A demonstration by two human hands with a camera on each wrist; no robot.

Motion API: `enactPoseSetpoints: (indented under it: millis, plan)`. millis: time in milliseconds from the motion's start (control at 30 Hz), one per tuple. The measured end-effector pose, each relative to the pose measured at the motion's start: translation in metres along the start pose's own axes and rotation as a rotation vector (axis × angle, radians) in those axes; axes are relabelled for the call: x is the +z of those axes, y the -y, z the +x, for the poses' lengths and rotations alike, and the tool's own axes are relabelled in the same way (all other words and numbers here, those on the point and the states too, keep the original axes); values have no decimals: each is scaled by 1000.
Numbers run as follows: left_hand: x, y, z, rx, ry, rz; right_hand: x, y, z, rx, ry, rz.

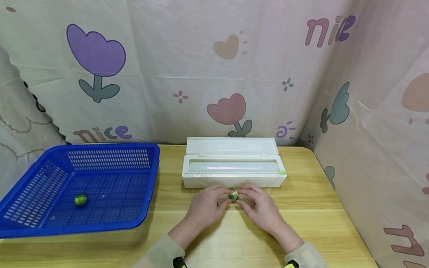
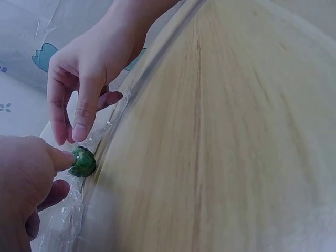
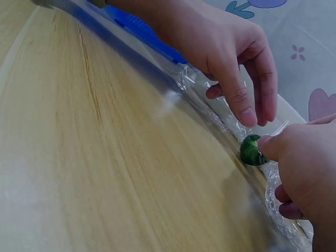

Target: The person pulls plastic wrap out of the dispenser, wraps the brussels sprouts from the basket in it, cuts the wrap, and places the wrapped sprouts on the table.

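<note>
A small round green ball, mottled and shiny, sits in crumpled clear cling film close to the tabletop. My left hand holds the film at the ball's left side, with a digit right at the ball in the left wrist view. From the other side my right hand grips the film, its thumb against the ball in the right wrist view. Some of the fingers are hidden behind the hands. Just behind them stands a white cling film box, lid raised, with a film roll inside.
At the left of the wooden table stands a blue plastic basket with slotted sides. One similar green ball lies in it. Printed cloth hangs behind the table and along its right side.
</note>
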State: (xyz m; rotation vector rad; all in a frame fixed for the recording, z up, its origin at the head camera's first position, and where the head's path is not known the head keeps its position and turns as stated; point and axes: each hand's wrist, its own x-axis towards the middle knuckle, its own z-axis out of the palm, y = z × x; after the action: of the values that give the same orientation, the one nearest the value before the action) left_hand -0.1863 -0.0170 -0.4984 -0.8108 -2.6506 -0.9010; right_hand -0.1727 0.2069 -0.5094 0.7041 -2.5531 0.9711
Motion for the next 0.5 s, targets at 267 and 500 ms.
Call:
enactPoseSetpoints:
  millis: [267,500]
  plan:
    - [-2,-1,-2,-1,-4,-7,-2,-1,-3,4,4,12]
    - [-2,-1,-3,0,-6,-1,-2,0,-4,-17,-3,26]
